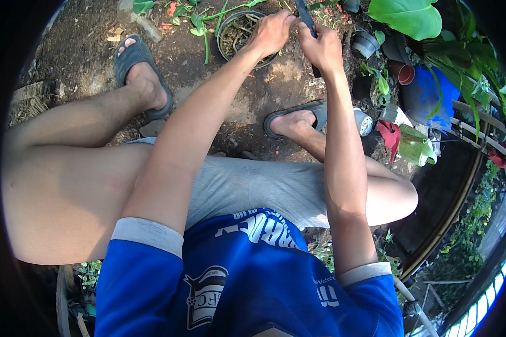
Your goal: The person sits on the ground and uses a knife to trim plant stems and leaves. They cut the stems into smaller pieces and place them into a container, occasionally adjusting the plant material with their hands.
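Note:
Both my arms reach to the far side of the view. My right hand (323,49) is wrapped round the handle of a knife with a dark blade (305,14). The blade points away from me and runs out of the top edge. Close to it on the left, my left hand (271,33) has its fingers pinched together near the blade; whatever they hold is too small to make out. Below the left hand and wrist stands a round black plant pot (221,47) with tangled brownish roots or stems in it, partly covered by that hand.
Cut green stems and leaves (197,23) lie beyond the pot. Small pots (365,44), a large leaf (407,18), a blue container (430,95) and a green plastic container (417,147) stand at the right. My sandalled feet (143,73) flank the bare soil.

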`<control>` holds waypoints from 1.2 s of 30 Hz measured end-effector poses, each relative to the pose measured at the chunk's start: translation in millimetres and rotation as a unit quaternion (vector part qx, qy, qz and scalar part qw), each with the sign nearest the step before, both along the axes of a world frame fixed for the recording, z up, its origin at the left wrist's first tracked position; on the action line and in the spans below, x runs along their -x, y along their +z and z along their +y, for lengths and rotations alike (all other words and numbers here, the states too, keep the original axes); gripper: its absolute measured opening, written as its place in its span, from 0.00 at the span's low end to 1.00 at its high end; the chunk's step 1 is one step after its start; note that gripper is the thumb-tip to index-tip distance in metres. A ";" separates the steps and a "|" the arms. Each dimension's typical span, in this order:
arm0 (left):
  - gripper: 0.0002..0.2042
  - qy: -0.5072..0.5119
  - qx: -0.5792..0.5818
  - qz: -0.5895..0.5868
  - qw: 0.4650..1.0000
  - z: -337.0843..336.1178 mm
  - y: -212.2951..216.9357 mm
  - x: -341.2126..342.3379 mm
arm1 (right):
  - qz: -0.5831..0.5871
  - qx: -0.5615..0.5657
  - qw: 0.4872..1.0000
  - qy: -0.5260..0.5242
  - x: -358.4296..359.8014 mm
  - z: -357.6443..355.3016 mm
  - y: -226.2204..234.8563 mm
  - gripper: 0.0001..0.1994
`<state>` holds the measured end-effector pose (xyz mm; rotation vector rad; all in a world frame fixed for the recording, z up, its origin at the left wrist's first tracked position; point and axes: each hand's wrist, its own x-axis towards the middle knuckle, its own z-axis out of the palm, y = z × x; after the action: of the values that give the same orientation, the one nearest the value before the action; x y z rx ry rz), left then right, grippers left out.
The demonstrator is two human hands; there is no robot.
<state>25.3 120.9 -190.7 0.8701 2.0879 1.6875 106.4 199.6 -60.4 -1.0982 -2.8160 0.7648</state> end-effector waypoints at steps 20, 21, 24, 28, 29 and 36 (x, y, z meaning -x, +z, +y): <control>0.10 0.005 -0.036 0.013 0.999 -3.0 2.9 4.7 | -0.003 0.019 0.999 -0.036 8.4 -11.4 1.6 0.20; 0.10 -0.008 -0.022 0.000 1.000 -3.5 4.0 5.3 | 0.014 0.111 0.992 -0.061 9.0 -9.4 1.4 0.19; 0.10 -0.020 -0.022 -0.022 0.999 -4.9 6.2 5.4 | 0.049 0.252 0.961 -0.102 6.2 -3.8 -1.3 0.18; 0.10 -0.008 -0.031 -0.007 0.999 -4.4 6.2 5.1 | -0.009 0.108 0.993 -0.047 4.6 6.7 -2.6 0.22; 0.10 -0.007 -0.030 -0.011 0.999 -4.5 5.7 5.3 | -0.043 0.025 0.999 -0.017 5.7 9.8 -2.1 0.24; 0.11 -0.014 -0.057 -0.034 0.998 -4.5 3.6 7.7 | -0.030 -0.017 0.999 -0.003 -10.4 10.0 3.3 0.25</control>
<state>17.6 116.4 -187.1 0.8575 1.9425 1.8095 116.8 209.6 -57.0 -1.1415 -2.8617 0.6916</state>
